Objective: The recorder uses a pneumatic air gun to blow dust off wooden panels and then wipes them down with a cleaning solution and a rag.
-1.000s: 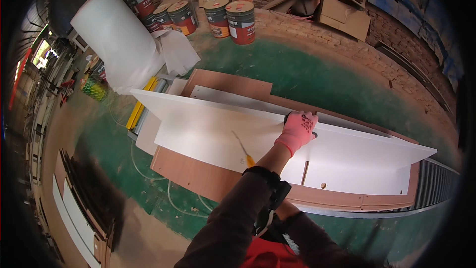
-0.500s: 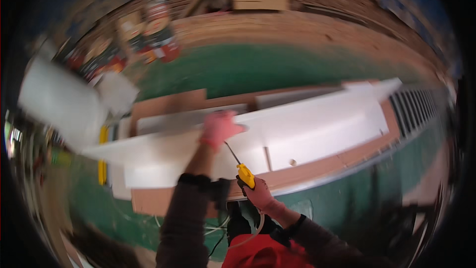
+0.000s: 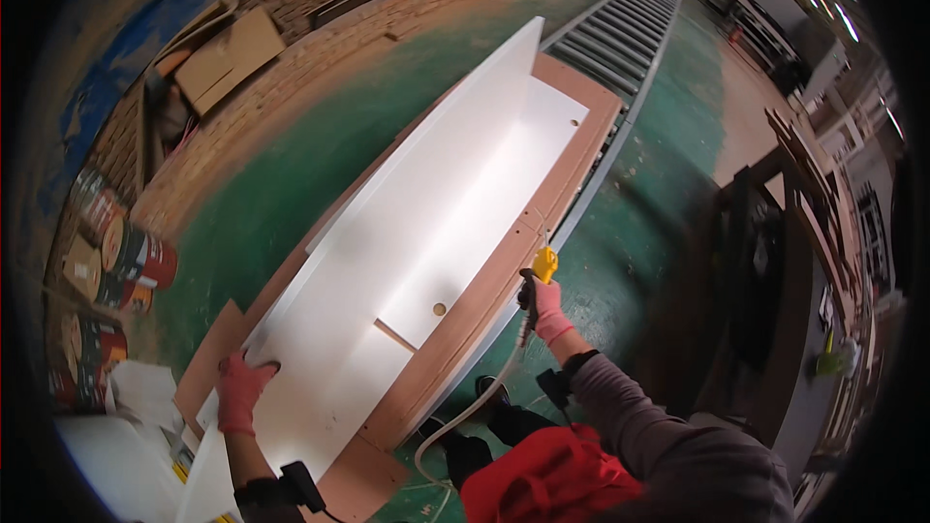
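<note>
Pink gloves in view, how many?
2: left-hand glove on the edge of the upright white panel, right-hand glove around the yellow tool. None look hidden.

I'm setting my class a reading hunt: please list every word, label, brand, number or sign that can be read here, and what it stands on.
There is no text I can quote.
Red-and-black buckets: printed labels, too small and blurred to read.
Cardboard box: no lettering I can make out.
White board: none I can make out.
Yellow tool in the right hand: none I can make out.
</note>
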{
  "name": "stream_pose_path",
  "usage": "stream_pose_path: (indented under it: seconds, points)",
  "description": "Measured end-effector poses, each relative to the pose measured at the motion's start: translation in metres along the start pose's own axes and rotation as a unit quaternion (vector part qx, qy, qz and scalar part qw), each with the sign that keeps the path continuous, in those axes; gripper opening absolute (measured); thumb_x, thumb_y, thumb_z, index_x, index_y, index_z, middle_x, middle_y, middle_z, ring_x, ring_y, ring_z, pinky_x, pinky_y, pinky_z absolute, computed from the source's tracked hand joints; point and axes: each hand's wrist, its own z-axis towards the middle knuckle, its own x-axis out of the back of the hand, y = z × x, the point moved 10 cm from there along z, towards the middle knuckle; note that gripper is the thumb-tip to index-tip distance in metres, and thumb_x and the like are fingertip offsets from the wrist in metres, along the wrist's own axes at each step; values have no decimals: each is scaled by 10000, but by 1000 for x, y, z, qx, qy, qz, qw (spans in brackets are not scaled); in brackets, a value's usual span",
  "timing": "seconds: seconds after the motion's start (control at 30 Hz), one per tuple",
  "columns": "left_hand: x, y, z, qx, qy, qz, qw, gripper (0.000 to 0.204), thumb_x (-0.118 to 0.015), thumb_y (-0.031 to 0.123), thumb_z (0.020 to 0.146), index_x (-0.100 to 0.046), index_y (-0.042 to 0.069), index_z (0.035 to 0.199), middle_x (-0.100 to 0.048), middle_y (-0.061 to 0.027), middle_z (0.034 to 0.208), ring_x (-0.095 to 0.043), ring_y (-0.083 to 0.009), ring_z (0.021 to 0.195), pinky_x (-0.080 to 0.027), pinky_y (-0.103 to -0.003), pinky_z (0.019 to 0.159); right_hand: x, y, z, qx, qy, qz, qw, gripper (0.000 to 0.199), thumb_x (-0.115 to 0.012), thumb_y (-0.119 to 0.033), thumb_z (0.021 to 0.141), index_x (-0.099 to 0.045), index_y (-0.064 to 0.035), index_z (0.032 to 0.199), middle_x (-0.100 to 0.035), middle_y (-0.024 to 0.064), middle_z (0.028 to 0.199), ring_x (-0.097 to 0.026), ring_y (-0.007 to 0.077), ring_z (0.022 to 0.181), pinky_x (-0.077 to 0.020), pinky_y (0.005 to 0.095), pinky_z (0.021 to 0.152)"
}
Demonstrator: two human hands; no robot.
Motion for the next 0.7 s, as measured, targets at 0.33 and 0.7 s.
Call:
stream_pose_path:
  seconds: [0.33,0.7]
  points:
    - [1,24,-18,-15,0,-48,999,481,-759,258,611,-635,-27,978,-660,-189,913,-639,-322,817,-501,-387,743,60,151,25,-199,11,-140,970,411,-746,-407,713,-604,-38,823,-606,73,697,-595,189,590,-477,351,514]
    - [-65,41,-99,-151,-99,122,976,554,-662,218,703,-504,57,1209,-637,-180,920,-615,-332,850,-490,-391,785,-140,31,-204,-186,-502,70,842,737,-592,-410,859,-241,-33,1386,-421,123,1328,-450,213,1192,-429,398,932]
